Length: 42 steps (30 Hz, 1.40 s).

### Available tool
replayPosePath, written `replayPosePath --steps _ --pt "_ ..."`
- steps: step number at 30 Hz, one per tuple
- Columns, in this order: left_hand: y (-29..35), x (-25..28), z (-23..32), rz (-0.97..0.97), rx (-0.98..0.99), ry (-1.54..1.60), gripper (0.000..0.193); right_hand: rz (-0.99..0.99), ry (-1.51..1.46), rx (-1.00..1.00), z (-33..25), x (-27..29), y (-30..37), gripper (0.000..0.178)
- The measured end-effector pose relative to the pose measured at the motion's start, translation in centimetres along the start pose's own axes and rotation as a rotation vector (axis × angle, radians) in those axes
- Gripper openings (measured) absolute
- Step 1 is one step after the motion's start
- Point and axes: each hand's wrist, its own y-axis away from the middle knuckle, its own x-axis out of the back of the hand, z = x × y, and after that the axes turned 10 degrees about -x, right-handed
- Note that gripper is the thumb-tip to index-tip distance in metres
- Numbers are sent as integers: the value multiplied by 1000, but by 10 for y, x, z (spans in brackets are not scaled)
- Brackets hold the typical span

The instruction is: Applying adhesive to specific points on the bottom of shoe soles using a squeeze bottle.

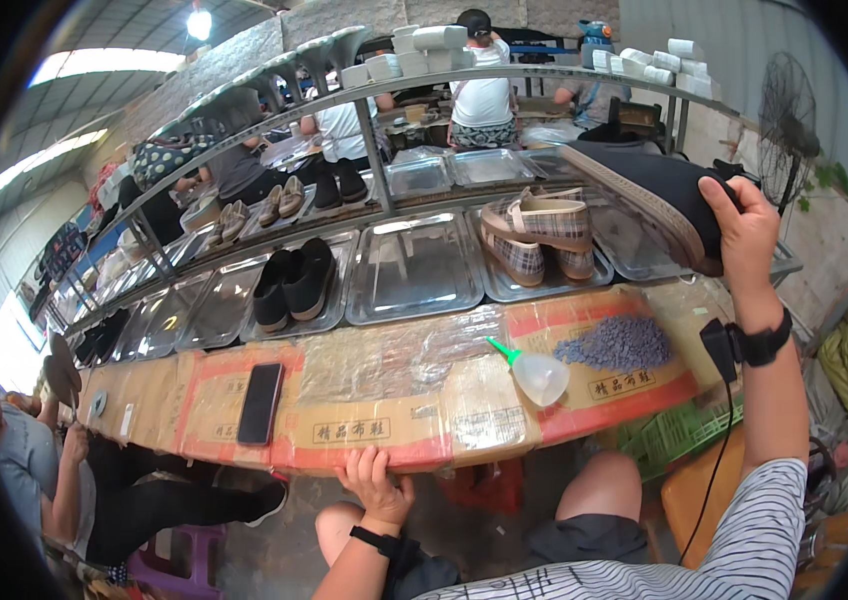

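Observation:
Up at the right, my right hand grips a dark cloth shoe by one end, thumb on its side. The shoe's tan sole edge shows, and its other end points left over the metal trays. My left hand rests at the near edge of the cardboard-covered table, holding nothing, with bent fingers laid over the edge and the thumb apart. On the table between my hands lie a clear squeeze bottle with a green nozzle and a pile of small grey-blue bits.
A phone lies left of my left hand. Behind the table, metal trays hold black shoes and plaid shoes beneath a shelf rail. A green crate stands below right. A co-worker sits at left.

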Motion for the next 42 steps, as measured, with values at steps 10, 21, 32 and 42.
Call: replayPosePath --steps 10,21,32,42 --pt "-84 103 34 119 279 412 31 -263 -125 502 -91 -77 167 31" --pt "-157 138 57 -763 105 166 63 -902 -242 388 -125 -76 332 23" --pt "-82 123 44 -150 484 957 19 -386 -22 150 -41 -60 246 31" --pt "-90 149 56 162 1158 1850 49 -436 302 -101 41 -93 226 70"
